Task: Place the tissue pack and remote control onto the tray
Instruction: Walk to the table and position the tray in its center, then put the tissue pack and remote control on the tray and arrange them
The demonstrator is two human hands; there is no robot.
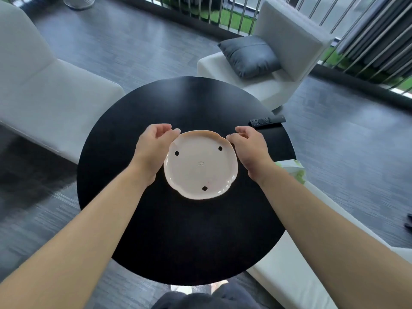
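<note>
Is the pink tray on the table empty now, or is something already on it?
Empty. The tray shows only its bare surface with three dark marks.

A round black desk (156, 230) carries the things. A pale pink scalloped tray (200, 166) lies on it just far of the middle, three dark notches in its surface. A black remote control (266, 121) lies at the far right edge, overhanging it. The green-and-white tissue pack (294, 169) shows at the right edge.
</note>
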